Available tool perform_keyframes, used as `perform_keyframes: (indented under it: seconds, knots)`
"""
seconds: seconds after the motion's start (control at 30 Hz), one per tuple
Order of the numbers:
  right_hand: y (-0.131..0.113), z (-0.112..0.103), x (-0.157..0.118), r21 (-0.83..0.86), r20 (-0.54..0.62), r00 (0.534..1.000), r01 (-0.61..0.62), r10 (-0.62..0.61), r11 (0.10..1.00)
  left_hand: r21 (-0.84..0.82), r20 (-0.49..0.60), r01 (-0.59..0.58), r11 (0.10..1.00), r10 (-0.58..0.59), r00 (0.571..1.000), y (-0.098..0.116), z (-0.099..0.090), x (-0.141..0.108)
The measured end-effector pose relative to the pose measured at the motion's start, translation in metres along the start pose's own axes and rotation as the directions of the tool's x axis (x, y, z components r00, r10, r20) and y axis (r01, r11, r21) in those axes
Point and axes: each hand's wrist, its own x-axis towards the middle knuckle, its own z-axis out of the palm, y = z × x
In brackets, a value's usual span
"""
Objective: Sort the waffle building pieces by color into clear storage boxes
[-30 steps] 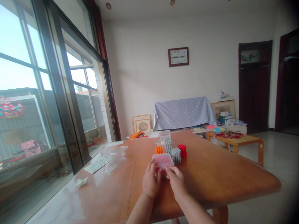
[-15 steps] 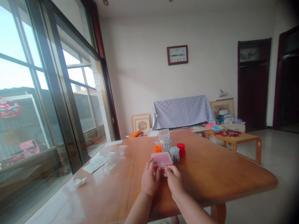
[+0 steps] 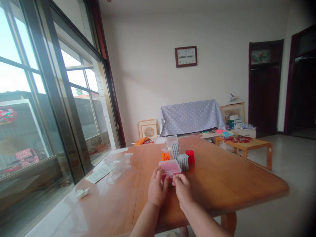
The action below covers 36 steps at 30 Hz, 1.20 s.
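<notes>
A small clear plastic box (image 3: 170, 166) with pink or red contents sits near the front of the wooden table (image 3: 212, 177). My left hand (image 3: 157, 187) grips its left side, thumb at the front edge. At its front right corner, the fingers of my right hand (image 3: 182, 188) are pinched on the box. Right behind the box stand a tall grey block stack (image 3: 175, 151) and a shorter grey stack (image 3: 183, 162). An orange block piece (image 3: 165, 156) is behind the box's left part, and a red one (image 3: 190, 156) lies to the right of the grey stacks.
An open clear container (image 3: 171, 141) stands at the table's far end. Clear lids (image 3: 118, 173), a printed paper (image 3: 99, 173) and a crumpled wrapper (image 3: 82, 193) lie on the left. A low side table (image 3: 247, 144) is beyond at right.
The view has shifted slightly, so the scene sits a little further left. Both hands keep their hold on the box, with no clear movement of the blocks.
</notes>
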Motion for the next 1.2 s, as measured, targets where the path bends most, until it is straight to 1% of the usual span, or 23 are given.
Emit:
perform_keyframes:
  seconds: [0.1, 0.37, 0.67, 0.93, 1.2]
  knots:
    - [0.001, 0.000, 0.000, -0.005, -0.004, 1.000, -0.009, 0.009, 1.000, 0.004, -0.011, 0.002, 1.000, -0.002, 1.000, 0.001, -0.001, 0.000]
    - [0.003, -0.001, 0.002, -0.012, 0.004, 1.000, -0.002, 0.002, 1.000, -0.001, 0.021, 0.030, 1.000, -0.030, 0.999, 0.002, -0.001, 0.001]
    - [-0.003, -0.003, -0.001, -0.038, -0.003, 0.998, -0.058, 0.058, 0.998, -0.017, -0.008, -0.001, 1.000, 0.001, 1.000, 0.000, 0.000, 0.002]
    - [-0.007, -0.002, -0.002, -0.031, -0.003, 0.998, -0.059, 0.059, 0.998, -0.044, -0.035, -0.008, 0.999, 0.006, 0.999, 0.000, 0.001, 0.004]
    - [-0.008, -0.003, -0.004, -0.022, 0.019, 0.998, -0.059, 0.059, 0.998, -0.038, -0.031, -0.012, 0.999, 0.011, 0.999, 0.001, 0.001, 0.003]
